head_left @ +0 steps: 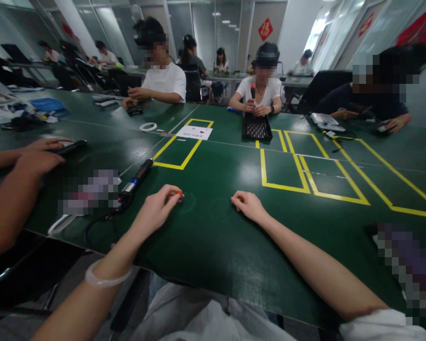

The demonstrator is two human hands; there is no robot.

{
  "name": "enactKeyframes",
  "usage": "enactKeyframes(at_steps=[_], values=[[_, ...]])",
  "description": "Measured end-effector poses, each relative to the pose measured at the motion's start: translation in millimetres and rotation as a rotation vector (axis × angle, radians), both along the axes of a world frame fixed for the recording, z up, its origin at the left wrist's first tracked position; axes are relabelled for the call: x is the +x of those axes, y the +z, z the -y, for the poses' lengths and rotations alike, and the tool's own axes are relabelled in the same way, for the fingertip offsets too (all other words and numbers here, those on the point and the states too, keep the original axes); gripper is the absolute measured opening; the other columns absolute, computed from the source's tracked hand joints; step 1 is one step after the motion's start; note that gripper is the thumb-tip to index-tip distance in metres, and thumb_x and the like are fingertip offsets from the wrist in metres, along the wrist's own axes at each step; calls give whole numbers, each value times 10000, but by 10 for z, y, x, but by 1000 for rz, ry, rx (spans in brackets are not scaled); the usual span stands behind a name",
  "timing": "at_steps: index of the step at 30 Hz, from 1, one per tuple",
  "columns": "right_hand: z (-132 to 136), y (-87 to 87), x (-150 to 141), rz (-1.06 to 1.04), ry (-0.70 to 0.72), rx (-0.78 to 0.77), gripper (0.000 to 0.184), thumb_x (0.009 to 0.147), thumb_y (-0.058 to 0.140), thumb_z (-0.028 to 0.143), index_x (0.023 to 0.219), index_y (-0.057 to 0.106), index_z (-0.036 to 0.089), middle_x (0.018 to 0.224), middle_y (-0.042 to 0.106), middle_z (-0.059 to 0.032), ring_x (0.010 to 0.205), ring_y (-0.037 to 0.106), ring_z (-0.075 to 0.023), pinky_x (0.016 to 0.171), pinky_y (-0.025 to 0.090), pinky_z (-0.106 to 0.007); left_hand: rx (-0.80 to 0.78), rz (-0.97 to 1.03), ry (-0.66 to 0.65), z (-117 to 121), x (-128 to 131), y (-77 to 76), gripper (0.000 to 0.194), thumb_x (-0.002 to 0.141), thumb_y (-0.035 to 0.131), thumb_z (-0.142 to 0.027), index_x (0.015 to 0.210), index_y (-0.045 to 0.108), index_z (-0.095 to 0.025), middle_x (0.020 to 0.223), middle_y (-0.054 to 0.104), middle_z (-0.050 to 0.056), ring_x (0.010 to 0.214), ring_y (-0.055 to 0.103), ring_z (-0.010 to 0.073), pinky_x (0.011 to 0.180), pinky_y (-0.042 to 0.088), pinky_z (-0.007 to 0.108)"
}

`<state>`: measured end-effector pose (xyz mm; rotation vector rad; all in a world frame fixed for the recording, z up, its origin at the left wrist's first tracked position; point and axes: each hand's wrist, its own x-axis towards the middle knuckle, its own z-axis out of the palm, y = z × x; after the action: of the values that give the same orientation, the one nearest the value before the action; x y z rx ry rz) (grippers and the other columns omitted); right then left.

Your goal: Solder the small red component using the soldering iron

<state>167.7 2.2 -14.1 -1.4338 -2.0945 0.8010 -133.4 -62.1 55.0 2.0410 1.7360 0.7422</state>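
My left hand (pixel 162 203) is pinched around a small orange piece (pixel 179 192). A thin dark bit sticks out past its fingertips, too small to name. To the right, my right hand (pixel 247 204) rests near the tabletop with its fingers curled together; what they hold, if anything, is hidden. Between the two hands lies bare green table (pixel 208 237). Left of my left hand is a dark cylindrical tool (pixel 137 179) with a silver-blue band and a cable.
Yellow tape rectangles (pixel 286 185) mark the table. Across from me a person works with a screwdriver (pixel 253 92) over a black tray (pixel 257 129). A white paper (pixel 194 132) and a white ring (pixel 148 127) lie beyond. A neighbour's hands (pixel 39 154) are at left.
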Motion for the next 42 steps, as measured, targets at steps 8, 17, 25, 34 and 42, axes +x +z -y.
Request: enactKeyframes(at_steps=[8,17,25,34,42], values=[[14,-149,63,-225,38,13,200,895,495,336,803,595,189,594,593,36,491,513,-97,517,363,-197,-151,295,-370,-443,965,-247,305,869,508,-329,1114,625,-188,1059,672,60,939,627,171,843,477,302],[44,-165,60,-317,166,56,314,827,547,227,1138,505,214,789,612,28,568,527,-96,582,415,-214,-270,420,-344,-539,1066,-605,406,835,568,-301,1214,531,-157,921,635,44,799,608,135,762,481,279],[95,-117,56,-244,247,133,174,864,541,226,1035,558,207,814,611,10,592,506,-105,589,404,-222,-293,485,-404,-530,1041,-623,429,836,569,-265,1245,495,-158,985,644,63,867,622,142,819,484,309],[100,-120,59,-256,238,112,126,866,558,238,985,547,199,771,605,18,585,504,-101,569,393,-212,-246,510,-379,-483,1065,-628,273,765,651,-235,1005,546,-161,949,648,47,828,619,130,771,494,283],[107,-120,66,-297,231,116,220,858,584,248,1069,543,202,811,602,12,578,506,-91,561,403,-207,-244,504,-382,-469,1050,-564,221,828,600,-332,966,583,-160,916,671,40,833,636,139,775,488,271]])
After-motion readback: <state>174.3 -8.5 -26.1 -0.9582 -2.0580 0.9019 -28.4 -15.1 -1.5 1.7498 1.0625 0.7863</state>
